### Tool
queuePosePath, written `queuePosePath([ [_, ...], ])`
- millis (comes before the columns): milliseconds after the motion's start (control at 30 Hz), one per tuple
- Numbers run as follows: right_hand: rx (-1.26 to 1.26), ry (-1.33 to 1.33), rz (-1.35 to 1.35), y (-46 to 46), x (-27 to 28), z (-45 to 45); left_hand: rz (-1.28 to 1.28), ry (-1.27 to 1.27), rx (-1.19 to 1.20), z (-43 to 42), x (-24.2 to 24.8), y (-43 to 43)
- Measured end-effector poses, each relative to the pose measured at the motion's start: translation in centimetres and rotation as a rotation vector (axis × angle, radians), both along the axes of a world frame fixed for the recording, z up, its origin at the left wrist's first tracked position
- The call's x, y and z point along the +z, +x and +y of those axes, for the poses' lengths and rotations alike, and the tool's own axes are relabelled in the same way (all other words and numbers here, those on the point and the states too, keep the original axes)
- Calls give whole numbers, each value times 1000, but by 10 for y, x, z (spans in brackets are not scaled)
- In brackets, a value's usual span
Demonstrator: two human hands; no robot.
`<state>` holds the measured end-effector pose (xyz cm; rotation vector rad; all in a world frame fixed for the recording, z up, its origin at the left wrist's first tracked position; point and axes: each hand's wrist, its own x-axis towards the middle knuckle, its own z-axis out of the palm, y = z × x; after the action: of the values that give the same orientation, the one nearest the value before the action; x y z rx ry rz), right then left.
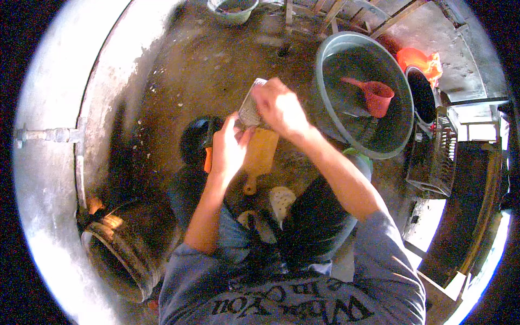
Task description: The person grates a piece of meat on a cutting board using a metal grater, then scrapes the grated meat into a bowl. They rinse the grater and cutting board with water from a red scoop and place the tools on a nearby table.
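Observation:
My left hand (229, 142) grips the lower end of a metal grater (250, 109), which is held up at a tilt in front of me. My right hand (280, 106) is curled against the grater's right side near its top; it is blurred, and whatever its fingers hold is hidden. Below both hands lies a wooden cutting board (261, 152), its holed handle pointing towards me. A dark round pan or bowl (195, 136) is to the left of my left hand, with an orange object (208, 160) beside the wrist.
At the right, a large round tub (321, 77) holds a red plastic dipper (380, 99). Beyond it are an orange plastic bag (418, 61) and a dish rack (434, 162). Another basin (233, 16) stands at the top. A large ribbed container (130, 260) lies at lower left, by the wall.

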<state>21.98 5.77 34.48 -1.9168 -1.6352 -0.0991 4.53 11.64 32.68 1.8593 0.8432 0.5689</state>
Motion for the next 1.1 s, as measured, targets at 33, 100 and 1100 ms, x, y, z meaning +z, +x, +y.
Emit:
queuePosePath([
  [33,122,-73,41,-2,-3,1,-28,32,-36,0,0,0],
  [100,339,-41,14,0,-8,1,63,42,8,-1,1,0],
  [1100,261,-217,228,-18,-6,0,166,21,-35,5,-2,-14],
])
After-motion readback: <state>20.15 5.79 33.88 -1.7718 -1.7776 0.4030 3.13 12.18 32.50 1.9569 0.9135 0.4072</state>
